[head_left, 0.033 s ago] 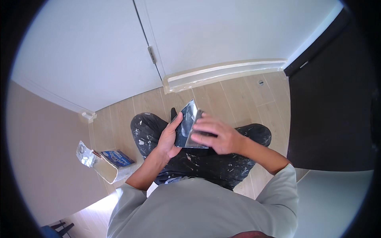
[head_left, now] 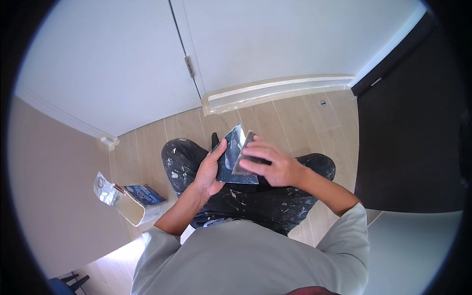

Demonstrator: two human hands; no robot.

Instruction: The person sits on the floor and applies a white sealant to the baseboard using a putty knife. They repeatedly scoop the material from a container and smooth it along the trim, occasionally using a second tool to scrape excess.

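My left hand (head_left: 208, 173) grips a dark, flat putty scraper (head_left: 227, 173) by its left side, thumb on top. Whitish paste (head_left: 241, 137) shows at its upper edge, and a grey smear lies across its face. Fingers bent over it, my right hand (head_left: 281, 166) holds a second, grey-brown putty scraper (head_left: 240, 168) against or just over the first one. The right fingers are slightly blurred. Both scrapers are above my lap, over dark trousers (head_left: 246, 204) spotted with paint. Whether the two blades touch all along cannot be made out.
A cut-open box or bag (head_left: 132, 210) with a blue printed panel stands on the wood-look floor (head_left: 268, 118) at left. Ahead, a white cabinet front (head_left: 270, 39) meets a taped ledge (head_left: 280, 92). A dark door panel (head_left: 408, 128) rises at right.
My right hand and its scraper have shifted slightly up and to the right across the other scraper. My left hand stays put.
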